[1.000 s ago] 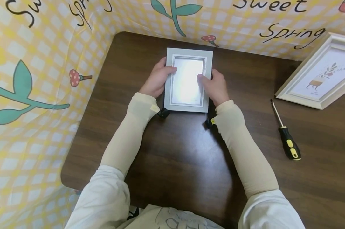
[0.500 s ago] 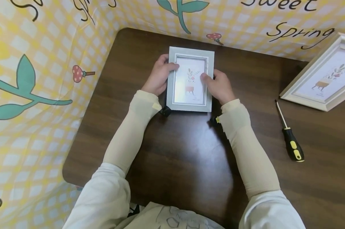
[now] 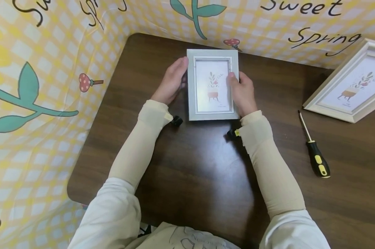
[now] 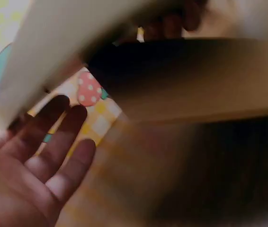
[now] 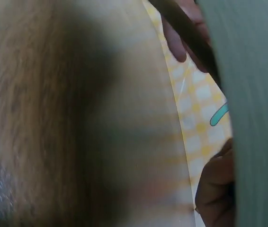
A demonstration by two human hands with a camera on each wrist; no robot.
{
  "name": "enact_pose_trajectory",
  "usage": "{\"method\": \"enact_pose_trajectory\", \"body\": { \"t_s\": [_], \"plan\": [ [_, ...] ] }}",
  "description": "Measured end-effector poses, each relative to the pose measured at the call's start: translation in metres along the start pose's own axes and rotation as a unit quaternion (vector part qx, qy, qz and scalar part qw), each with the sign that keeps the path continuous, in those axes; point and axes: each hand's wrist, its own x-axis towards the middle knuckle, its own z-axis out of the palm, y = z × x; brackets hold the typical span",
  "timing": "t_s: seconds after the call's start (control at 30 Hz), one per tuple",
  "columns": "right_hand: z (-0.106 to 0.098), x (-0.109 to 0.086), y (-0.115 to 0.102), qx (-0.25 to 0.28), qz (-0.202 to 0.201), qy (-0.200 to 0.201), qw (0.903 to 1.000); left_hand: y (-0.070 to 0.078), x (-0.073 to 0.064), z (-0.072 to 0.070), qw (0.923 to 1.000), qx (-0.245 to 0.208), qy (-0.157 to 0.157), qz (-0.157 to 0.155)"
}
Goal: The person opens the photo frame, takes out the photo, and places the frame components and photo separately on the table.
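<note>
A pale grey picture frame (image 3: 191, 86) with a print of a potted plant is held up over the table, its face toward the head view. My right hand (image 3: 244, 93) grips its right side, thumb on the front and fingers (image 5: 217, 189) curled behind. At the left edge is my left hand (image 3: 171, 79), its thumb near the frame's upper left side. In the left wrist view the left fingers (image 4: 72, 165) are spread and loose behind the frame, not wrapped round it. A brown stand flap (image 4: 209, 80) juts from the frame's back.
A larger white picture frame (image 3: 327, 110) with a similar print stands at the right. In front of it lies a black and yellow screwdriver (image 3: 316, 155) on the dark wooden table (image 3: 190, 173). A yellow checked cloth (image 3: 156, 20) hangs along the back and left sides.
The grey frame has shifted right, and glare has left its print. My left thumb has come off the frame's front to its edge; the left fingers have loosened. My right hand keeps its grip.
</note>
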Motion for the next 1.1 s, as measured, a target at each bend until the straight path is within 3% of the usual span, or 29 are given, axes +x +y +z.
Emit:
{"method": "enact_pose_trajectory", "body": {
  "t_s": [0.07, 0.13, 0.17, 0.23, 0.27, 0.3, 0.33, 0.37, 0.43, 0.47, 0.57, 0.73, 0.83, 1.1],
  "plan": [
    [0.0, 0.0, -0.001, 0.018, 0.007, 0.016, 0.9997, -0.001, 0.001, 0.001, 0.9978, 0.065, -0.014, -0.009],
    [0.001, 0.0, -0.002, 0.029, 0.009, 0.023, 0.9993, -0.002, 0.002, 0.004, 0.9929, 0.118, -0.007, -0.011],
    [0.001, 0.0, -0.001, 0.033, 0.012, 0.024, 0.9991, -0.004, 0.004, 0.005, 0.9941, 0.107, -0.005, -0.013],
    [0.001, 0.001, 0.0, 0.035, 0.013, 0.022, 0.9991, -0.008, 0.006, 0.007, 0.9996, 0.024, -0.008, -0.013],
    [0.001, 0.0, 0.001, 0.034, 0.017, 0.019, 0.9991, -0.01, 0.007, 0.006, 0.9991, -0.043, -0.001, -0.006],
    [0.0, 0.0, 0.002, 0.034, 0.023, 0.014, 0.999, -0.013, 0.008, 0.006, 0.9938, -0.111, 0.002, 0.0],
    [0.0, -0.001, 0.004, 0.032, 0.03, 0.009, 0.999, -0.016, 0.009, 0.005, 0.9836, -0.18, -0.001, 0.004],
    [0.0, -0.001, 0.005, 0.03, 0.034, 0.004, 0.999, -0.019, 0.01, 0.003, 0.9687, -0.248, -0.013, 0.004],
    [-0.001, -0.003, 0.007, 0.026, 0.042, -0.005, 0.9988, -0.023, 0.01, 0.002, 0.9474, -0.318, -0.03, 0.012],
    [-0.001, -0.004, 0.007, 0.028, 0.046, -0.009, 0.9985, -0.025, 0.01, 0.001, 0.9416, -0.334, -0.037, 0.018],
    [-0.003, -0.006, 0.006, 0.028, 0.048, -0.013, 0.9984, -0.028, 0.011, 0.002, 0.9388, -0.338, -0.05, 0.045],
    [-0.006, -0.008, 0.001, 0.019, 0.037, -0.021, 0.9989, -0.025, 0.015, 0.005, 0.9472, -0.308, -0.037, 0.081],
    [-0.008, -0.008, -0.001, 0.011, 0.035, -0.027, 0.999, -0.02, 0.016, 0.005, 0.9468, -0.311, -0.048, 0.069],
    [-0.016, -0.011, -0.002, -0.002, 0.012, -0.027, 0.9995, -0.011, 0.019, -0.001, 0.9371, -0.327, -0.123, -0.003]
  ]
}}
